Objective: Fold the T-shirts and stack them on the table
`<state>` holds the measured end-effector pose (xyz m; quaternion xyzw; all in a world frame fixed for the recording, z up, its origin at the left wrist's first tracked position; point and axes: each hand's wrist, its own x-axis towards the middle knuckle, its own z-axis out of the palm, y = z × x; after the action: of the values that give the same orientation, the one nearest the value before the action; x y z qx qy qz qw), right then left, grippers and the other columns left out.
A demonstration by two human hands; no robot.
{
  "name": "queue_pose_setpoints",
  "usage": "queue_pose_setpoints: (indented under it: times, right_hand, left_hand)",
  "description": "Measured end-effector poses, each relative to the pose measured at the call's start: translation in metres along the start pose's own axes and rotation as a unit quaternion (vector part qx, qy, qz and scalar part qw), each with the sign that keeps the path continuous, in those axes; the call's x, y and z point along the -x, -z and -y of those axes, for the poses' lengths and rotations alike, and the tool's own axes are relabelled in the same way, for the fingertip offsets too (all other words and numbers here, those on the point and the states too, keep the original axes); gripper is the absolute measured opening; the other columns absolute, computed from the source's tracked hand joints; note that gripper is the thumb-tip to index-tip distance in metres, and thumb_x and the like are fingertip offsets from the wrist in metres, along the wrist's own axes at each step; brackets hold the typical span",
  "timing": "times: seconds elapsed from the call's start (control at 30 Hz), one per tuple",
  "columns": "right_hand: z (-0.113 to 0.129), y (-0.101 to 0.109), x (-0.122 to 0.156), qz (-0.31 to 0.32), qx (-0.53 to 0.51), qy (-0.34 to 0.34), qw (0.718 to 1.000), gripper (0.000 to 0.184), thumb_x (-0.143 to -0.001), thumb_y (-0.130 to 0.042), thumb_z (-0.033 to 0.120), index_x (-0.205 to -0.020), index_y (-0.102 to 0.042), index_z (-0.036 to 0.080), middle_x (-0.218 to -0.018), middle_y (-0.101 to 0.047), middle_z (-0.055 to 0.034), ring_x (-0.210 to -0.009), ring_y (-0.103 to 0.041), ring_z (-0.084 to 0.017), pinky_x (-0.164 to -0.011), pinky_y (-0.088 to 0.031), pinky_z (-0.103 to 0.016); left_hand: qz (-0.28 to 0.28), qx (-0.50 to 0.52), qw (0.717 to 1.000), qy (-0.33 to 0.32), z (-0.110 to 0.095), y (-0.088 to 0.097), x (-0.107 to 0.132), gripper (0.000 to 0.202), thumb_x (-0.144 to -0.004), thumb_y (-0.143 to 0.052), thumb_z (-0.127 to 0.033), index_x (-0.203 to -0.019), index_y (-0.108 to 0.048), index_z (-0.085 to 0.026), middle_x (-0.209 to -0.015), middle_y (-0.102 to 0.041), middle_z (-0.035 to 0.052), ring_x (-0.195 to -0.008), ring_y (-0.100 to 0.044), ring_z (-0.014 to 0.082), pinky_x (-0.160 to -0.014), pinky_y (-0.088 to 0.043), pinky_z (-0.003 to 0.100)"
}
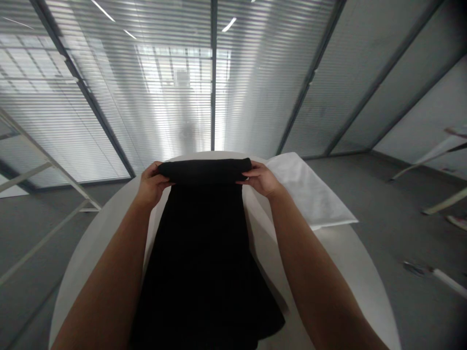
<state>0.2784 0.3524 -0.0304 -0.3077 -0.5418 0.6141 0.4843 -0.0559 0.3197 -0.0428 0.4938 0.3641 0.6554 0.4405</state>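
Observation:
A black garment (204, 257) lies lengthwise over the table, flaring wider toward me; whether it is a skirt or a dress I cannot tell. Its far end is turned over into a thick folded band (204, 171). My left hand (151, 184) grips the left end of that band, thumb toward me and fingers behind. At the right end, my right hand (259, 178) pinches the band between thumb and fingers. The near part of the garment runs out of view at the bottom, with a rounded corner showing at lower right.
The round white table (350, 262) carries a folded white cloth or bag (310, 194) at its far right. A pale metal rack (47, 163) stands on the left. Blinds (175, 97) cover the glass wall ahead. White legs (448, 201) of furniture stand on the grey floor at right.

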Motion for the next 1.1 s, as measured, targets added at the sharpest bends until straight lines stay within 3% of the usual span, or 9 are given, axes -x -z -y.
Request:
queue_pose_setpoints:
  times: [0.2,0.37,0.47,0.57,0.7,0.8,0.87,1.0,1.1]
  right_hand:
    - [0.002,0.002,0.004,0.087,0.040,-0.044,0.994,0.022,-0.054,-0.067,0.012,-0.075,-0.066,0.018,-0.072,-0.061,0.0010,-0.071,-0.057,-0.016,-0.069,-0.049,-0.031]
    - [0.010,0.001,0.009,0.190,0.116,-0.089,0.971,0.027,-0.053,-0.064,0.014,-0.079,-0.070,0.016,-0.068,-0.061,0.0012,-0.064,-0.052,-0.013,-0.062,-0.041,-0.026]
    - [0.013,0.001,0.009,0.238,0.147,-0.100,0.955,0.024,-0.055,-0.062,0.017,-0.077,-0.071,0.015,-0.072,-0.065,-0.0010,-0.071,-0.057,-0.016,-0.070,-0.043,-0.028]
    - [0.020,-0.002,0.011,0.281,0.181,-0.105,0.937,0.018,-0.060,-0.064,0.020,-0.075,-0.073,0.015,-0.080,-0.069,-0.0044,-0.092,-0.060,-0.022,-0.082,-0.043,-0.031]
    - [0.031,-0.014,0.016,0.223,0.266,-0.144,0.927,0.028,-0.073,-0.068,0.029,-0.098,-0.073,0.020,-0.100,-0.070,-0.0052,-0.099,-0.059,-0.021,-0.081,-0.045,-0.029]
    - [0.031,-0.022,0.015,0.154,0.326,-0.154,0.920,0.030,-0.079,-0.065,0.037,-0.104,-0.071,0.021,-0.102,-0.069,-0.0057,-0.091,-0.059,-0.018,-0.075,-0.046,-0.027]
    - [0.025,-0.025,0.010,0.133,0.382,-0.173,0.898,0.030,-0.082,-0.063,0.038,-0.106,-0.070,0.021,-0.101,-0.069,-0.0067,-0.088,-0.060,-0.019,-0.073,-0.047,-0.028]
    - [0.005,-0.034,-0.004,0.062,0.569,-0.139,0.808,0.035,-0.090,-0.051,0.037,-0.111,-0.067,0.015,-0.113,-0.067,-0.0144,-0.099,-0.061,-0.027,-0.085,-0.046,-0.038]
    - [-0.013,-0.046,-0.010,0.043,0.648,-0.110,0.752,0.047,-0.094,-0.042,0.043,-0.126,-0.059,0.013,-0.131,-0.058,-0.0182,-0.119,-0.053,-0.033,-0.100,-0.038,-0.043]
  left_hand:
    - [0.080,-0.003,0.996,0.046,-0.004,0.019,0.002,0.027,-0.050,-0.060,-0.009,-0.075,-0.057,-0.018,-0.067,-0.055,-0.0033,-0.066,-0.054,0.0133,-0.058,-0.051,0.027]
    - [0.171,-0.034,0.981,0.085,-0.014,0.030,0.004,0.027,-0.049,-0.059,-0.009,-0.075,-0.062,-0.016,-0.072,-0.062,0.0016,-0.068,-0.057,0.0154,-0.060,-0.046,0.026]
    - [0.193,-0.043,0.976,0.092,-0.018,0.027,0.005,0.012,-0.050,-0.057,-0.011,-0.062,-0.059,-0.015,-0.073,-0.062,0.0050,-0.067,-0.056,0.0168,-0.057,-0.043,0.027]
    - [0.198,-0.060,0.974,0.091,-0.022,0.025,0.006,0.001,-0.052,-0.056,-0.015,-0.052,-0.056,-0.016,-0.069,-0.060,0.0078,-0.066,-0.055,0.0185,-0.052,-0.041,0.028]
    - [0.207,-0.095,0.958,0.174,-0.029,0.025,0.008,0.014,-0.057,-0.061,-0.023,-0.068,-0.066,-0.015,-0.078,-0.064,0.0109,-0.073,-0.059,0.0230,-0.055,-0.048,0.032]
    - [0.183,-0.221,0.929,0.234,-0.031,0.021,0.005,0.027,-0.061,-0.067,-0.030,-0.086,-0.068,-0.018,-0.083,-0.066,0.0073,-0.076,-0.062,0.0217,-0.060,-0.053,0.033]
    - [0.158,-0.371,0.891,0.206,-0.028,0.014,0.002,0.028,-0.068,-0.062,-0.038,-0.088,-0.067,-0.019,-0.085,-0.067,0.0066,-0.078,-0.065,0.0223,-0.064,-0.054,0.035]
    - [0.101,-0.599,0.787,0.107,-0.015,-0.011,-0.003,0.031,-0.078,-0.049,-0.041,-0.088,-0.068,-0.019,-0.095,-0.069,0.0109,-0.098,-0.063,0.0293,-0.088,-0.049,0.044]
    - [0.117,-0.658,0.742,0.051,-0.001,-0.033,0.002,0.041,-0.084,-0.044,-0.045,-0.110,-0.067,-0.023,-0.116,-0.064,0.0112,-0.116,-0.054,0.0312,-0.100,-0.040,0.047]
